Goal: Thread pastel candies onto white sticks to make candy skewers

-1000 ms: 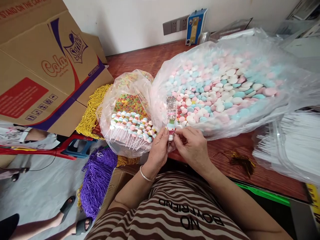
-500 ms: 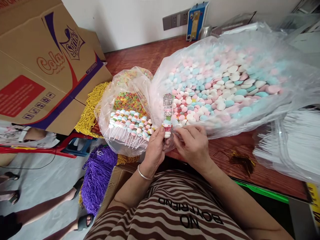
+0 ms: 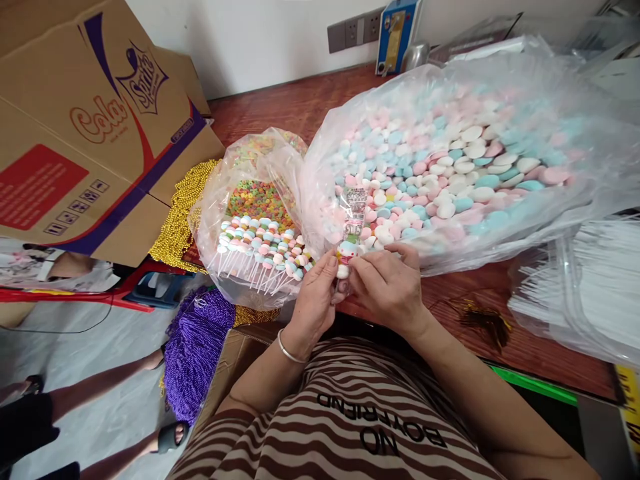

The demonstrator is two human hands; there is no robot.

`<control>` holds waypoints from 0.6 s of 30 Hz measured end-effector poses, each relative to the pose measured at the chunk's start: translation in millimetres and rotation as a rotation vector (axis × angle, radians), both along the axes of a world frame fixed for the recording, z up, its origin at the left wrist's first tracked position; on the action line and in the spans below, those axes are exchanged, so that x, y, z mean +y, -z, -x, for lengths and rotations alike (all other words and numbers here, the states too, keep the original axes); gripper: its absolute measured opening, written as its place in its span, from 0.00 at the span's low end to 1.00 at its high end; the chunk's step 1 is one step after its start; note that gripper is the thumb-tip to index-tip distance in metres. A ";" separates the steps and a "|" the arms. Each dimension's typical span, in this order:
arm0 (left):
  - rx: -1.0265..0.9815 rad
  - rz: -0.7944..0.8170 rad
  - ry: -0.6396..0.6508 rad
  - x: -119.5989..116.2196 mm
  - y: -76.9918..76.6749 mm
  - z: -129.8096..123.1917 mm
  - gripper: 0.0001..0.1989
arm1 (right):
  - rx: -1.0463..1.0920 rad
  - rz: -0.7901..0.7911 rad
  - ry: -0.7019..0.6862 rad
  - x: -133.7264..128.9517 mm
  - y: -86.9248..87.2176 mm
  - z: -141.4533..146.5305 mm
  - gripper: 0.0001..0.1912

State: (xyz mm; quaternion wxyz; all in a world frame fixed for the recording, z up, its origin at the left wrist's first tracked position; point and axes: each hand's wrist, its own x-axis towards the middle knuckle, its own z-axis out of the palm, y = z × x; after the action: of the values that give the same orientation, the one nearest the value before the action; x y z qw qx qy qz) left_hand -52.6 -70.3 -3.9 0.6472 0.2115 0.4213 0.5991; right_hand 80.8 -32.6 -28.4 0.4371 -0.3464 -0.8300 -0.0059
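My left hand (image 3: 315,293) is closed around the lower part of a wrapped marshmallow lollipop (image 3: 345,252), stacked in pale blue, red and white. Its clear printed wrapper (image 3: 354,205) sticks up above the candy. Against the right side of the candy, my right hand (image 3: 393,288) pinches with thumb and forefinger; its fingers hide part of the wrapper. To the left, finished marshmallow lollipops (image 3: 265,247) with white sticks lie in rows on a clear bag of small colourful candy rings (image 3: 265,200). Behind my right hand spreads a big clear bag of pink, white and blue marshmallows (image 3: 450,180).
White sticks (image 3: 585,287) fill a plastic bag at right, near gold twist ties (image 3: 485,323). A cardboard box (image 3: 100,133) stands at left above gold beads (image 3: 183,213) and purple beads (image 3: 197,353). Another person's legs (image 3: 105,393) show on the floor at lower left.
Both hands and the wrapped lollipop have shifted slightly right. My right fingers have closed in on the candy's side. The other person's legs have moved a little.
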 end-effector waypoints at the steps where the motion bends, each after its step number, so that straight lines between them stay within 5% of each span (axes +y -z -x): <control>1: -0.006 0.004 -0.015 0.6 0.2 -0.4 0.17 | 0.022 -0.005 -0.002 0.0 -0.5 1.3 0.07; 7: -0.037 0.013 -0.095 4.0 0.2 -4.1 0.21 | 0.129 -0.014 -0.032 -3.0 0.6 9.8 0.07; 18: -0.046 0.025 -0.117 6.7 1.2 -6.3 0.21 | 0.202 0.086 0.112 -6.7 5.7 11.0 0.06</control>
State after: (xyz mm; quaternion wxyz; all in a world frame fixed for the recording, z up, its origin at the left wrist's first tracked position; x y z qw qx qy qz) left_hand -46.2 -63.6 -5.1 0.6229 0.1648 0.4255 0.6354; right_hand 69.8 -39.3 -34.2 0.5024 -0.4094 -0.7605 0.0401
